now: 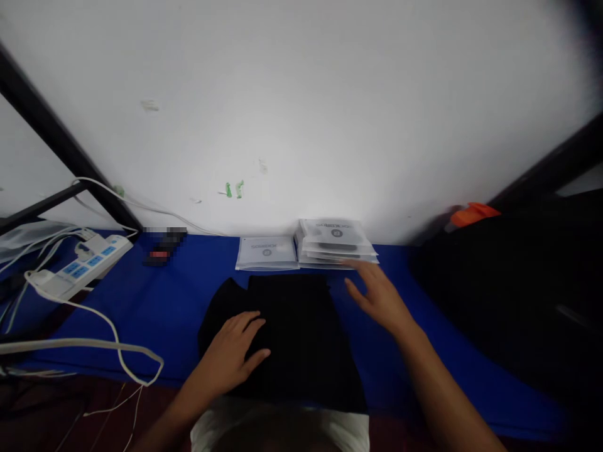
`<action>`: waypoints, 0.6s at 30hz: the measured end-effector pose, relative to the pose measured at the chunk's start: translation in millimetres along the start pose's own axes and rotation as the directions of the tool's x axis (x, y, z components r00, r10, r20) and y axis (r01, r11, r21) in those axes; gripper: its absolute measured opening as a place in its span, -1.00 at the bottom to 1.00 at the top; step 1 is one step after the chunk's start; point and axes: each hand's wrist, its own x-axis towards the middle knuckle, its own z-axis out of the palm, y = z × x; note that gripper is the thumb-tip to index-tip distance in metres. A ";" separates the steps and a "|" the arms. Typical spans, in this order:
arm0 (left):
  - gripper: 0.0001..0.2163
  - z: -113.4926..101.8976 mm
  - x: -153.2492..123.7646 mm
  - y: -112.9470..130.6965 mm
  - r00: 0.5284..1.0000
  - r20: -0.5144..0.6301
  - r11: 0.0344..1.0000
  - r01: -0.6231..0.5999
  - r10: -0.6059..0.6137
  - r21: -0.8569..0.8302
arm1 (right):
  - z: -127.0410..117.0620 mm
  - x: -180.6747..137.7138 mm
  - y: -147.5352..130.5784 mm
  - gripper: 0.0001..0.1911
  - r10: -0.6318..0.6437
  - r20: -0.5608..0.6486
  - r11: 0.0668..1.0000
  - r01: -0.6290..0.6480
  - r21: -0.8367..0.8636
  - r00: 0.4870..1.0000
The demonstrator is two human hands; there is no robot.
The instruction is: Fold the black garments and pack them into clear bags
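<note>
A black garment point(296, 339) lies spread on the blue table directly in front of me, partly folded at its left side. Resting on that fabric is my left hand point(235, 348), its fingers stretched out and apart. My right hand point(377, 292) is off the cloth to the right, fingers extended, with its fingertips at the front right edge of a stack of frosted plastic bags point(330, 235). Whether those fingertips touch the bags I cannot tell. Left of the stack lies a single frosted bag point(267, 252) with printed lettering.
A white power strip point(89, 270) with several cables sits on the left. A dark blurred-out object point(164, 247) lies near the wall point(301, 113). A large black pile point(509, 282), with something orange point(473, 215) on top, fills the right of the blue table point(174, 326).
</note>
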 end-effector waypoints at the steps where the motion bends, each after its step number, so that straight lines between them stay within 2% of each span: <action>1: -0.47 8.3 2.6 -3.9 1.000 -0.019 0.999 -0.014 0.014 0.030 | 2.3 12.3 9.9 -0.56 -0.024 -0.030 0.992 0.020 -0.125 0.999; 3: -0.33 20.8 4.3 -11.2 0.999 -0.023 0.997 -0.034 0.036 0.071 | 7.2 33.4 28.1 -0.43 -0.048 -0.017 0.945 0.039 -0.325 0.999; 6: -0.27 28.3 2.0 -17.7 0.998 -0.011 0.994 -0.056 0.057 0.095 | 16.4 52.9 46.8 -0.38 -0.045 0.016 0.880 0.047 -0.472 0.999; 11: -0.26 27.5 0.9 -19.7 0.996 -0.009 0.989 -0.088 0.089 0.117 | 26.3 63.3 55.4 -0.51 -0.052 -0.026 0.836 0.029 -0.548 0.998; 15: -0.26 25.3 4.5 -21.7 0.997 0.017 0.993 -0.076 0.075 0.088 | 21.4 67.5 52.4 -0.63 -0.038 -0.042 0.817 0.006 -0.577 0.998; 17: -0.24 21.6 7.0 -20.9 0.998 -0.026 0.997 -0.054 0.055 0.048 | 16.2 66.6 42.7 -0.66 -0.044 -0.084 0.831 -0.010 -0.556 0.995; 18: -0.25 18.9 8.8 -19.3 0.996 -0.086 0.999 -0.034 0.036 0.026 | 13.7 64.4 34.2 -0.67 -0.057 -0.111 0.846 -0.011 -0.533 0.992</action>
